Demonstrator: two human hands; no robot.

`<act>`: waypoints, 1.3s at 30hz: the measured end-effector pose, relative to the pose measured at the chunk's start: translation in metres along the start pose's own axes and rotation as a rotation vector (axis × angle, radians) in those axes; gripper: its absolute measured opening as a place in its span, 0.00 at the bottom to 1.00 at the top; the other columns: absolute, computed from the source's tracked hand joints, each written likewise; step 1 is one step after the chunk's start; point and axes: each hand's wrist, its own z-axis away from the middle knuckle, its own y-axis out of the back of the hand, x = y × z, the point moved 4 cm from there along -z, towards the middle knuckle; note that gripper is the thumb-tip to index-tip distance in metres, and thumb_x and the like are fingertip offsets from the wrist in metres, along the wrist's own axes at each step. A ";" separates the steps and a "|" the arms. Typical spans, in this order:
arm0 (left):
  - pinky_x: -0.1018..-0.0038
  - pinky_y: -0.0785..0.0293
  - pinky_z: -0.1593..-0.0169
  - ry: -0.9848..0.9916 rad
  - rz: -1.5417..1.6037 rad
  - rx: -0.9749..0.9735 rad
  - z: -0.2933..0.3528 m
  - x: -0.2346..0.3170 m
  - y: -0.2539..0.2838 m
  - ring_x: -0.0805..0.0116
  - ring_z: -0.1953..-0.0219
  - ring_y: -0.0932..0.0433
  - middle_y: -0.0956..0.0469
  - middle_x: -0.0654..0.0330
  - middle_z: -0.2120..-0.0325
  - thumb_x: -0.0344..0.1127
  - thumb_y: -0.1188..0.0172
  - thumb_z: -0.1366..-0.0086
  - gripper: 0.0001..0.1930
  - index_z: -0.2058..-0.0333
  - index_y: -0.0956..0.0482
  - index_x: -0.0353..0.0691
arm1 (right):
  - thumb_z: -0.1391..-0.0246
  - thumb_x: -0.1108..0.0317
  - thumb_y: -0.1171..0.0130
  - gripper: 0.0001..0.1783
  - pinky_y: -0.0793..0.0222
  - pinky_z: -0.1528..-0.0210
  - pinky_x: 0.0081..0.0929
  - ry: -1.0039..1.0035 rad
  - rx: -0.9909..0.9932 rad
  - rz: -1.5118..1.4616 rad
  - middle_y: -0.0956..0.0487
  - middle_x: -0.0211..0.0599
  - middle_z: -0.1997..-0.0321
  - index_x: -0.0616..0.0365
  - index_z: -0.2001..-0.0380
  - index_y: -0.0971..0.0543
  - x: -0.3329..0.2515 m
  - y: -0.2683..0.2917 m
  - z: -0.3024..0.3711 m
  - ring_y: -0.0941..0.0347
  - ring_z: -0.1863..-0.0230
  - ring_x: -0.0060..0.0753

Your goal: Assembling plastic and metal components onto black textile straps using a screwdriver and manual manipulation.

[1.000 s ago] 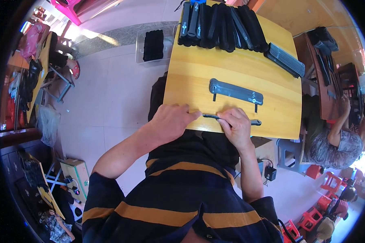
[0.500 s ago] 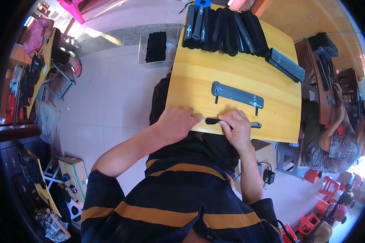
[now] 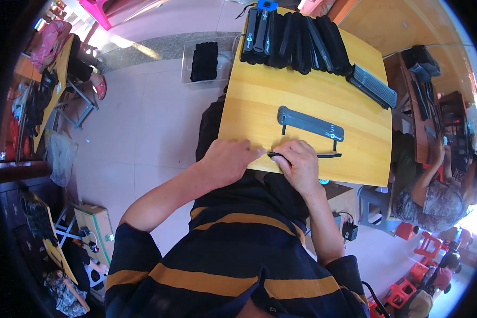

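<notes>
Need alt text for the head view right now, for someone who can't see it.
Both hands rest at the near edge of a yellow wooden table: the right hand pinches a thin black strip, the left hand lies flat beside it. A grey flat bar lies just beyond, with a row of black parts along the far edge.

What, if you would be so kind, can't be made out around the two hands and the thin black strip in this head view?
- Thin black strip: its left end is covered by the right hand.
- Right hand's fingers: curled over, so the grip is hidden.
- Left hand: its palm is pressed down, hiding anything beneath.
- Grey handle-shaped part: surface marks are too small.
- Row of black parts: they overlap and cannot be counted.
</notes>
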 end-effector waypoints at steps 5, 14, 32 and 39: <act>0.59 0.18 0.63 -0.021 0.012 0.035 0.004 0.000 0.004 0.54 0.63 0.14 0.18 0.54 0.67 0.31 0.44 0.32 0.19 0.43 0.18 0.50 | 0.52 0.65 0.26 0.09 0.26 0.59 0.41 -0.043 0.021 -0.041 0.20 0.33 0.68 0.53 0.69 0.16 -0.001 -0.007 -0.001 0.22 0.63 0.44; 0.58 0.19 0.62 -0.018 0.047 0.038 0.004 -0.001 0.005 0.53 0.63 0.15 0.17 0.54 0.67 0.31 0.44 0.32 0.18 0.46 0.16 0.48 | 0.53 0.67 0.26 0.08 0.28 0.61 0.41 -0.052 0.059 -0.043 0.22 0.33 0.71 0.54 0.72 0.17 -0.002 -0.011 0.001 0.23 0.65 0.44; 0.57 0.20 0.65 -0.028 0.016 0.105 0.005 0.003 -0.006 0.52 0.65 0.15 0.19 0.53 0.67 0.30 0.43 0.34 0.20 0.44 0.17 0.47 | 0.54 0.69 0.27 0.08 0.29 0.62 0.42 -0.029 0.072 -0.036 0.22 0.35 0.72 0.55 0.74 0.18 -0.003 -0.013 0.002 0.24 0.67 0.45; 0.58 0.18 0.65 -0.048 -0.018 0.138 0.005 0.004 -0.007 0.52 0.67 0.15 0.19 0.53 0.68 0.30 0.42 0.36 0.20 0.45 0.16 0.45 | 0.53 0.69 0.26 0.08 0.29 0.63 0.42 -0.024 0.077 -0.051 0.22 0.35 0.73 0.56 0.74 0.18 -0.003 -0.014 0.002 0.23 0.67 0.45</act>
